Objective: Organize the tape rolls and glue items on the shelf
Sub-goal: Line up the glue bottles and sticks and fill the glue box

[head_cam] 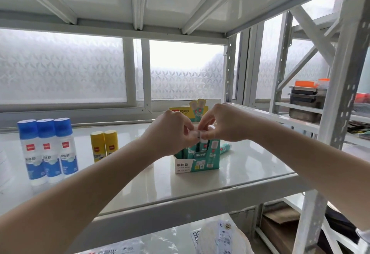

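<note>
While both hands meet just above the teal glue box (197, 158) on the shelf (210, 191), the left hand (170, 131) and right hand (224, 122) each pinch one end of a small white glue stick (197, 134), probably to lower it into the box. Its long axis lies level, pointing left to right.

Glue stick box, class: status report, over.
Left hand and right hand both pinching small white item above teal glue stick box. One teal stick lying behind box.
</note>
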Action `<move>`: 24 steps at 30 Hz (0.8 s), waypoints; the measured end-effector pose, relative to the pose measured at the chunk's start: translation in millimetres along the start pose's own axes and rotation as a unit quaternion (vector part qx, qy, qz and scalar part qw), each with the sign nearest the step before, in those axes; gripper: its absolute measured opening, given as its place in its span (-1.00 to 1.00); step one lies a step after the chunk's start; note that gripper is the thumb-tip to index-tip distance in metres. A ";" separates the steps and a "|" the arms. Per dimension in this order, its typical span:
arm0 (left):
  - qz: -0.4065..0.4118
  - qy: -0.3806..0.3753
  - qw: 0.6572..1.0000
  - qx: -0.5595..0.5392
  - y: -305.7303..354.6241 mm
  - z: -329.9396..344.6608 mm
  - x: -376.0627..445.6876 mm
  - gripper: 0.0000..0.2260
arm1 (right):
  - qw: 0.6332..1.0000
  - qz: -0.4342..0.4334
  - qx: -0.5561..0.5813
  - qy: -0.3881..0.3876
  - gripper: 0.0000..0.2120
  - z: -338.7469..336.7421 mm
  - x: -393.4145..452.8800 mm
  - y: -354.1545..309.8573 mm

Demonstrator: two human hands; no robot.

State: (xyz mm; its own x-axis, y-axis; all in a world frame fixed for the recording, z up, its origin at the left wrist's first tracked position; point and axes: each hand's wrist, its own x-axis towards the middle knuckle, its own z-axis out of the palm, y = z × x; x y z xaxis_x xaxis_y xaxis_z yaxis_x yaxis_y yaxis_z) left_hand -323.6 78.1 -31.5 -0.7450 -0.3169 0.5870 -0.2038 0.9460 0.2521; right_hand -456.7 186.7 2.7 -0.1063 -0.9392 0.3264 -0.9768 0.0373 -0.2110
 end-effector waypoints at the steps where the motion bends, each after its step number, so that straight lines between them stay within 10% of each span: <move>1: -0.002 -0.014 1.000 -0.008 0.5 -1.3 0.0 -0.79 | 1.000 -0.004 0.003 -0.002 -0.82 0.0 -0.6 -0.2; 11: -0.056 -0.004 0.997 -0.050 0.1 6.9 1.6 -0.78 | 0.990 0.048 0.018 0.130 -0.86 -20.9 7.3 39.6; 24: -0.059 -0.050 0.997 0.014 3.0 -18.3 -3.7 -0.64 | 0.974 0.152 -0.137 -0.101 -0.56 47.9 18.4 90.9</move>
State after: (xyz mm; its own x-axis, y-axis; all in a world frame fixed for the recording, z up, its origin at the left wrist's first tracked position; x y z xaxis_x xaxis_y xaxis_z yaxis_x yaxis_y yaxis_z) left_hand -309.9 80.8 -18.8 -0.7746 -0.4189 0.4739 -0.3098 0.9045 0.2931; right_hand -538.6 156.5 -54.6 -0.3867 -0.9175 0.0932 -0.9217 0.3878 -0.0064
